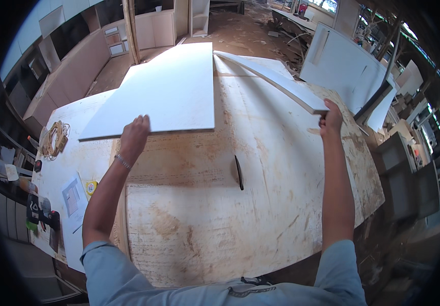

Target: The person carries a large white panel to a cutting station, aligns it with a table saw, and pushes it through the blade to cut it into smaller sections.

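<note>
A wide white panel (179,89) lies over the far left part of the worktable (220,224). My left hand (136,133) grips its near edge, fingers on top of the white face. To the right, a long narrow white board (281,81) slants away from me, its far end close to the panel's far right corner. My right hand (331,118) is closed round the near end of that board, which looks raised off the table. Between my arms lies a thin black curved object (238,172); its kind is unclear.
Along the table's left side are a coiled cord (55,139), a yellow tape measure (91,187), a paper with a drawing (74,199) and a cordless drill (41,211). Cabinets (64,76) line the left. A large white sheet (342,71) leans beyond the far right corner.
</note>
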Demonstrator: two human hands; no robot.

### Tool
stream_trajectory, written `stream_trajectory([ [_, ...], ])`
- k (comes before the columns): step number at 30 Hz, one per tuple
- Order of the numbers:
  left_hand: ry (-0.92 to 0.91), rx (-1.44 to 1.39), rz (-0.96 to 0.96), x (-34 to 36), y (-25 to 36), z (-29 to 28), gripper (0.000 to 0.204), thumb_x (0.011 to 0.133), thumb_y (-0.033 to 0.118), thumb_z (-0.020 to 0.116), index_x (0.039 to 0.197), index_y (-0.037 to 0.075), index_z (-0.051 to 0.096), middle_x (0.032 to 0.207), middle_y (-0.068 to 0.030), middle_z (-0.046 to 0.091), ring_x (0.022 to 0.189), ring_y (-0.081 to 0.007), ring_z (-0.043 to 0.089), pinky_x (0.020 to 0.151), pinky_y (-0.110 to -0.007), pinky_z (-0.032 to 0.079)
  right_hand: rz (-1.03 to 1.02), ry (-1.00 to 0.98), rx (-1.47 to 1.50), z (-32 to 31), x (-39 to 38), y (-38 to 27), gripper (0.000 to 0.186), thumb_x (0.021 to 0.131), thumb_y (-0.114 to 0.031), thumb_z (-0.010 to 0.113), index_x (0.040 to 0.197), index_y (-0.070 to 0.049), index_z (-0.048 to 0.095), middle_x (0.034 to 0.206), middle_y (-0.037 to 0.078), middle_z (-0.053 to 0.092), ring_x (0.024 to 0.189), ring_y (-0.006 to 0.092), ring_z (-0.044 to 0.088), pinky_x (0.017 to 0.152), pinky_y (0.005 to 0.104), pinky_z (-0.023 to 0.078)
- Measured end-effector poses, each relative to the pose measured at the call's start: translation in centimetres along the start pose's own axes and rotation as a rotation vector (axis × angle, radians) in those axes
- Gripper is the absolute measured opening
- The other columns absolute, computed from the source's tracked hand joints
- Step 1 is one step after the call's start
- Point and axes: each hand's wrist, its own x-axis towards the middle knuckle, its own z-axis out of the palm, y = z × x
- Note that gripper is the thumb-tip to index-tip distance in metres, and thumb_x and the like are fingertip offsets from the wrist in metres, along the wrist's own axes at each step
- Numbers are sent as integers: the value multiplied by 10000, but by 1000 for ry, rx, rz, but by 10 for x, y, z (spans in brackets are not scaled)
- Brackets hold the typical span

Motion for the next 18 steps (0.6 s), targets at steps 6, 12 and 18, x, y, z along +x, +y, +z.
stream_trajectory([
  [6,4,2,9,-146,9,-58,491,877,-16,583,1364,-39,533,1344,-227,630,1230,-295,645,912,-352,593,56,144,51,-174,-13,-13,242,835,-245,705,1045,-126,718,648,-19,520,421,104,392,368,255,280],
  [12,36,-49,-32,-311,37,-112,509,914,-34,527,1419,28,526,1388,-209,614,1245,-298,641,971,-378,571,35,155,158,-387,-46,23,418,880,-253,668,1199,14,624,1080,129,667,1004,273,661,875,396,505],
  [18,37,-106,-168,-473,72,-121,572,928,-45,503,1479,107,511,1430,-176,590,1292,-321,601,1009,-419,552,102,63,225,-584,-54,49,478,957,-292,584,1292,50,588,1222,163,656,1139,318,637,995,440,483],
])
